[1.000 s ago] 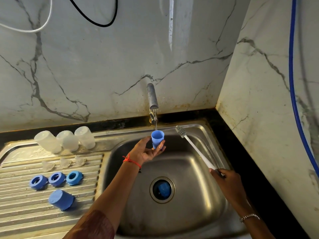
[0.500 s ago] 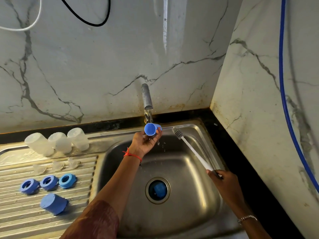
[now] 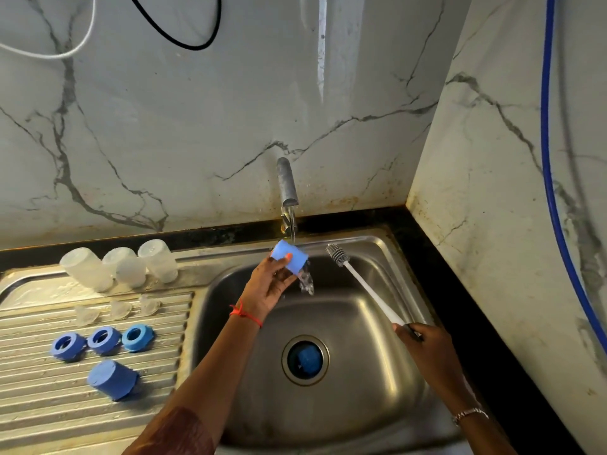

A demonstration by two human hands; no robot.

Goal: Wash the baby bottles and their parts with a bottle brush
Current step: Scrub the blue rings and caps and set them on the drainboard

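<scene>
My left hand (image 3: 267, 287) holds a blue bottle cap (image 3: 289, 257) tipped on its side under the running tap (image 3: 287, 188), and water pours out of it into the steel sink (image 3: 345, 323). My right hand (image 3: 423, 344) grips the white handle of the bottle brush (image 3: 364, 284), whose grey head points up and left, clear of the cap. On the drainboard (image 3: 49, 405) to the left stand three clear bottles (image 3: 118, 266) upside down, three clear teats (image 3: 118, 310), three blue rings (image 3: 103, 341) and another blue cap (image 3: 113, 379).
A further blue cap (image 3: 305, 359) lies in the sink's drain hole. Marble walls close in behind and to the right, with a black counter strip (image 3: 460, 307) along the sink. A blue hose (image 3: 555, 192) hangs on the right wall.
My left hand has tilted the blue cap from upright to its side under the tap, and water now spills out of it. The brush has barely moved.
</scene>
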